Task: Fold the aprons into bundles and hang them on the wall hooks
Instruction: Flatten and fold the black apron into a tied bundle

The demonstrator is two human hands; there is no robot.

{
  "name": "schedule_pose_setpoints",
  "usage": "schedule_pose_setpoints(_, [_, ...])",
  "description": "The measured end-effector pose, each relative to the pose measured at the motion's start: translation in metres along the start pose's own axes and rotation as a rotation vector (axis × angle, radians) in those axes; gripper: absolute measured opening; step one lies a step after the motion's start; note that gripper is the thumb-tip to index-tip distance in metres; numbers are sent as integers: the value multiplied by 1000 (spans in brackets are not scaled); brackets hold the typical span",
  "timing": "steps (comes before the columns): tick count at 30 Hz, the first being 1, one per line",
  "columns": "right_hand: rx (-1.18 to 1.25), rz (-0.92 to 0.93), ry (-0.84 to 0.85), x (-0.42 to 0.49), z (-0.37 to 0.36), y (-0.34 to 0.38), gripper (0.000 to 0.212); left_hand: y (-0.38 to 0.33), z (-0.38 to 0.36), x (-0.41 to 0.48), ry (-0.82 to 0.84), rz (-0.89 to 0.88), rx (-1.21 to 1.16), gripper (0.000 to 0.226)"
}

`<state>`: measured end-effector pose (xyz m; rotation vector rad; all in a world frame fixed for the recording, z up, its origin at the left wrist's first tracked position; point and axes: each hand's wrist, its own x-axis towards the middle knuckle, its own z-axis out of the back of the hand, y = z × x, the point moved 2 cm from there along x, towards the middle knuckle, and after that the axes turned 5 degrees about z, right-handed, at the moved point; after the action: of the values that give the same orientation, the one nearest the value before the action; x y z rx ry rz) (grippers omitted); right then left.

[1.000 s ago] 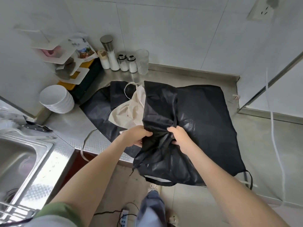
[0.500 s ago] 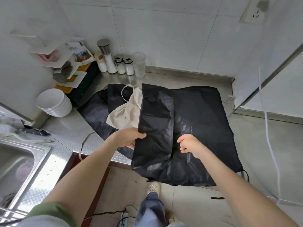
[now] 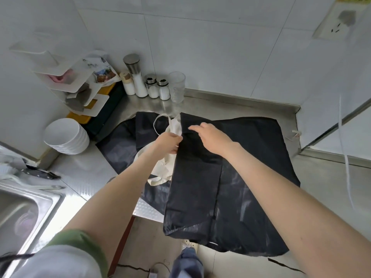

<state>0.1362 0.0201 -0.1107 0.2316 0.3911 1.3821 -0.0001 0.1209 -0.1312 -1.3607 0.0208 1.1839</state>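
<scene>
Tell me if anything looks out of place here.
Yes: the black apron overhangs the counter's front edge, its lower part dangling above the floor, and a cream apron lies crumpled, partly under it.

Partly hidden: cream apron [image 3: 164, 169], under black apron [image 3: 194, 193]; sink [image 3: 18, 213] cropped.

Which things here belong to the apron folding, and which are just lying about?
Job: glossy black fabric apron, gripped at its edge by the left hand, right hand over it; cream cloth apron; second black apron beneath.
Lying about: stack of white bowls; glass shakers; clear tumbler; steel sink.
</scene>
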Motion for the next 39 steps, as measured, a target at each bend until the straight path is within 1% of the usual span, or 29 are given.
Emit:
schedule_pose_setpoints(3, [-52, 14, 98, 33, 10, 3, 68, -10, -2, 16, -32, -36, 147, 21])
schedule_pose_setpoints(5, [-92, 47, 188, 52, 14, 4, 69, -12, -2, 25, -22, -95, 197, 18])
schedule_pose_setpoints(7, [-151, 97, 262, 64, 16, 4, 56, -11, -1, 27, 27, -145, 147, 22])
schedule_pose_setpoints(10, [-201, 91, 331, 80, 19, 0, 37, -7, 5, 35, 83, -150, 97, 18])
schedule_pose_setpoints(11, [-206, 80, 326, 83, 21, -1, 34, -6, 8, 38, 95, -143, 104, 18])
schedule_pose_setpoints(13, [-222, 55, 260, 87, 24, -3, 33, -5, 11, 41, 120, -118, 106, 21])
schedule_pose_setpoints(16, [-213, 45, 138, 86, 25, -4, 44, -9, 16, 43, 120, -107, 102, 27])
schedule_pose_setpoints(18, [-172, 37, 84, 84, 20, -5, 46, -10, 18, 46, 112, -99, 135, 28])
schedule_pose_setpoints(20, [-150, 16, 41, 83, 16, -11, 36, -11, 20, 46, 130, -65, 198, 30])
schedule_pose_setpoints(22, [-132, -19, -14, 82, 18, -20, 23, -13, 20, 46, 173, -22, 335, 29])
schedule_pose_setpoints(23, [-108, -35, -29, 81, 20, -25, 20, -14, 19, 44, 205, 0, 418, 27])
schedule_pose_setpoints(24, [-71, -43, -20, 79, 21, -30, 23, -16, 18, 40, 242, 30, 480, 24])
schedule_pose_setpoints(25, [-27, -40, 12, 75, 21, -35, 32, -20, 16, 37, 277, 59, 510, 18])
schedule_pose_setpoints(27, [78, -21, 102, 64, 17, -41, 67, -26, 13, 35, 296, 99, 501, 8])
schedule_pose_setpoints(28, [159, -27, 135, 58, 14, -42, 83, -29, 12, 35, 269, 98, 464, 12])
schedule_pose_setpoints(29, [241, -38, 151, 52, 11, -43, 94, -33, 11, 38, 236, 84, 392, 17])
schedule_pose_setpoints(30, [301, -45, 151, 48, 9, -45, 100, -38, 10, 40, 201, 60, 303, 21])
schedule_pose_setpoints(32, [345, -74, 148, 39, 6, -49, 97, -45, 5, 43, 90, -12, 230, 30])
schedule_pose_setpoints(33, [344, -95, 145, 34, 4, -54, 92, -49, 1, 43, -15, -58, 274, 34])
schedule_pose_setpoints(34, [338, -125, 123, 28, 2, -60, 86, -52, -4, 44, -160, -112, 377, 37])
schedule_pose_setpoints(35, [331, -173, 79, 19, 1, -68, 80, -55, -11, 41, -320, -194, 497, 41])
schedule_pose_setpoints(36, [325, -232, 24, 12, -1, -76, 76, -59, -19, 37, -444, -297, 603, 42])
schedule_pose_setpoints(37, [320, -311, -32, 0, -3, -87, 73, -63, -32, 32, -508, -411, 688, 42])
schedule_pose_setpoints(38, [303, -391, -74, -9, -5, -96, 71, -66, -44, 26, -504, -514, 732, 41])
schedule_pose_setpoints(39, [277, -488, -104, -25, -8, -110, 69, -68, -64, 20, -407, -587, 743, 41])
